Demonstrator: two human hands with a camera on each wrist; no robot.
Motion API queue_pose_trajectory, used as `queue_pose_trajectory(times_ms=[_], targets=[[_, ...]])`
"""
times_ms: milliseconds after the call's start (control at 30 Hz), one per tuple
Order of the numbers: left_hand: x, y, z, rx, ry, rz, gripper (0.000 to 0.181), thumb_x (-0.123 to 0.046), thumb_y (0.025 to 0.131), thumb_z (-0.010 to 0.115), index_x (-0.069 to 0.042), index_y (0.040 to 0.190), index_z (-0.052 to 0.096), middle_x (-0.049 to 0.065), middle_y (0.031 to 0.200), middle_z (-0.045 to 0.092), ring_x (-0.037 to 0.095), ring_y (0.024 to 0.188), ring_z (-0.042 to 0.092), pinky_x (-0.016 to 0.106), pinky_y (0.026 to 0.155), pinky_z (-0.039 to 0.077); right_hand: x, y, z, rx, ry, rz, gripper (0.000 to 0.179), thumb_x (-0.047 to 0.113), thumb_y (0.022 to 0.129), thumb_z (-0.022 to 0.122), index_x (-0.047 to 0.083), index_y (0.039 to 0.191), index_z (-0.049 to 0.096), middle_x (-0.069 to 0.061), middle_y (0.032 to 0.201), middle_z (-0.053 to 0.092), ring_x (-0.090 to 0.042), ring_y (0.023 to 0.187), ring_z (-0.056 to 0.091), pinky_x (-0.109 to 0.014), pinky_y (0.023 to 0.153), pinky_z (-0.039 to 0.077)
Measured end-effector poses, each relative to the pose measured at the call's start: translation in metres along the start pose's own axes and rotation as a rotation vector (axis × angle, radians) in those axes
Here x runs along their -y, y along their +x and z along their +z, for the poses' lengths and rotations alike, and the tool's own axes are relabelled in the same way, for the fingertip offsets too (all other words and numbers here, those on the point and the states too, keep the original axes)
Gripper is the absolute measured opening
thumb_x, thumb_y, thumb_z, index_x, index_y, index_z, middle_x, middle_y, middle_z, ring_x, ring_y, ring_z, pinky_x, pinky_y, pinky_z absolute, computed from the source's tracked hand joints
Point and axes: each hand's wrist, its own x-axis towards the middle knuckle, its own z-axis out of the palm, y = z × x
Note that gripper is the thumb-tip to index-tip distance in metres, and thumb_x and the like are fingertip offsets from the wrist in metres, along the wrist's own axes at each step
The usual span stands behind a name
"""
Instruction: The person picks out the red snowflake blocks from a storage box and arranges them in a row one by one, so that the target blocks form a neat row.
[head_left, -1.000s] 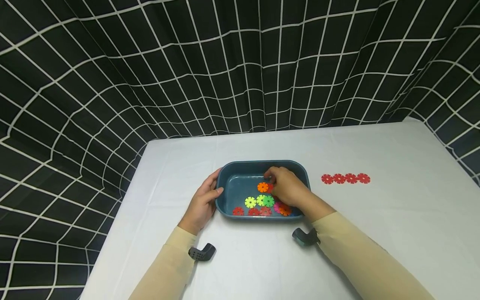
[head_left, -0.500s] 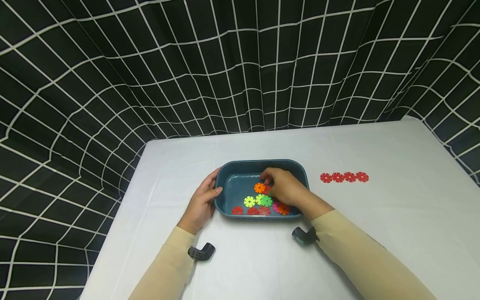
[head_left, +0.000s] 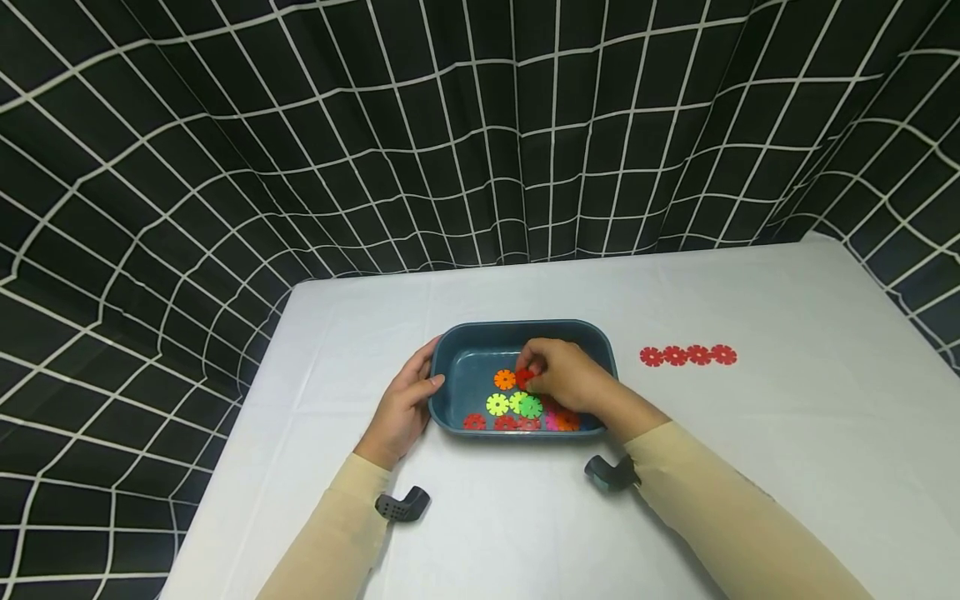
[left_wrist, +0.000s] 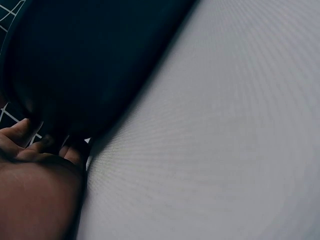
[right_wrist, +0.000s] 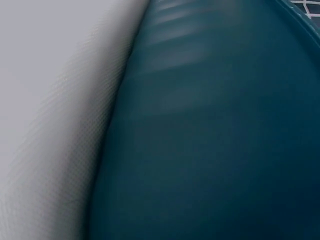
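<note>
A dark blue plastic tub (head_left: 480, 362) stands on the table, holding several notched, flower-shaped plastic discs. My left hand (head_left: 405, 404) grips the tub's left end, thumb at the rim and fingers along the outside wall; the left wrist view shows its fingers (left_wrist: 20, 132) against the tub. Inside, my right hand (head_left: 566, 375) pinches a red disc (head_left: 524, 378) between thumb and fingers, low over the tub floor. An orange disc (head_left: 505, 380) lies just left of it. Yellow discs (head_left: 497, 405) and a green disc (head_left: 531, 407) are nearer the front. The right wrist view shows only tub wall and tablecloth.
Right of the tub, a row of red discs (head_left: 687, 356) lies on the white tablecloth (head_left: 787, 433). More red discs (head_left: 475, 422) sit along the tub's front wall, and an orange disc (head_left: 567, 421) at its front right. Behind the table hangs a black curtain with a white grid (head_left: 480, 150).
My right hand has shifted slightly left inside the tub, with the red disc now between its fingers. The orange disc beside it has slid left. My left hand stays on the tub.
</note>
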Motion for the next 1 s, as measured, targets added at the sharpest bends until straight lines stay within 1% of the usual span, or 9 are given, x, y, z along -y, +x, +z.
queue_pose_trajectory(times_ms=[67,200,300,467,633,733,833,933,1000], targets=[[0.000,0.000,0.000,0.001,-0.002,-0.003,0.059,-0.001,0.110,0.048,-0.009,0.168,0.039,0.004,0.168,0.045,0.022,0.156,0.039,0.039,0.124,0.035,0.000,-0.001,-0.001,-0.014,0.044,-0.002,0.020,-0.004,0.094,0.081,0.007,0.108,0.073,-0.007,0.093,0.062,-0.026,0.088,0.058,-0.037,0.075,0.051],[0.001,0.001,-0.001,0.001,-0.009,-0.002,0.059,0.000,0.110,0.048,-0.008,0.168,0.038,0.006,0.169,0.044,0.024,0.156,0.039,0.039,0.123,0.036,0.001,-0.003,-0.004,-0.042,0.138,-0.020,0.020,-0.002,0.095,0.080,0.009,0.111,0.072,-0.009,0.095,0.061,-0.028,0.082,0.059,-0.038,0.069,0.052],[0.001,0.001,-0.001,-0.001,-0.006,-0.001,0.059,-0.001,0.110,0.049,-0.008,0.168,0.038,0.007,0.169,0.044,0.025,0.156,0.038,0.040,0.124,0.035,0.001,-0.005,-0.006,-0.064,0.190,-0.040,0.022,-0.002,0.096,0.079,0.010,0.114,0.072,-0.010,0.096,0.062,-0.028,0.080,0.062,-0.040,0.070,0.055],[0.002,0.001,0.000,-0.003,-0.007,0.000,0.060,-0.001,0.110,0.049,-0.007,0.168,0.037,0.008,0.170,0.042,0.025,0.157,0.037,0.041,0.124,0.034,0.002,-0.008,-0.008,-0.072,0.281,-0.061,0.022,-0.004,0.100,0.072,0.006,0.119,0.071,-0.012,0.099,0.066,-0.031,0.086,0.070,-0.042,0.079,0.060],[0.001,0.000,0.000,0.010,-0.013,0.009,0.061,-0.001,0.110,0.049,-0.006,0.169,0.035,0.011,0.171,0.040,0.028,0.157,0.036,0.043,0.125,0.034,0.003,-0.009,-0.012,-0.087,0.382,-0.074,0.021,-0.004,0.104,0.067,0.000,0.125,0.067,-0.016,0.106,0.068,-0.041,0.096,0.074,-0.048,0.088,0.063],[0.000,0.000,0.001,0.015,-0.009,0.009,0.062,-0.001,0.110,0.049,-0.006,0.170,0.035,0.011,0.171,0.040,0.028,0.157,0.036,0.042,0.124,0.034,0.004,-0.011,-0.016,-0.107,0.419,-0.065,0.021,-0.001,0.106,0.067,-0.001,0.126,0.067,-0.017,0.108,0.069,-0.042,0.100,0.074,-0.045,0.090,0.063],[0.001,0.000,0.000,0.015,-0.010,0.009,0.061,-0.001,0.110,0.049,-0.007,0.170,0.035,0.011,0.171,0.040,0.028,0.157,0.037,0.040,0.123,0.036,0.008,-0.014,-0.020,-0.123,0.432,-0.057,0.021,0.001,0.106,0.069,0.000,0.127,0.067,-0.017,0.108,0.070,-0.043,0.102,0.074,-0.038,0.089,0.063],[0.003,0.001,-0.001,0.017,-0.012,0.014,0.061,-0.002,0.110,0.049,-0.007,0.169,0.036,0.012,0.171,0.040,0.030,0.157,0.036,0.039,0.123,0.037,0.012,-0.017,-0.025,-0.135,0.443,-0.069,0.021,0.001,0.106,0.069,0.001,0.127,0.068,-0.017,0.107,0.071,-0.046,0.103,0.072,-0.036,0.089,0.062],[0.003,0.001,-0.002,0.020,-0.014,0.017,0.061,-0.001,0.110,0.048,-0.006,0.169,0.035,0.012,0.171,0.040,0.031,0.157,0.036,0.039,0.123,0.037,0.015,-0.020,-0.028,-0.142,0.447,-0.078,0.022,0.002,0.105,0.070,0.001,0.127,0.068,-0.016,0.108,0.072,-0.045,0.103,0.072,-0.036,0.089,0.062]])
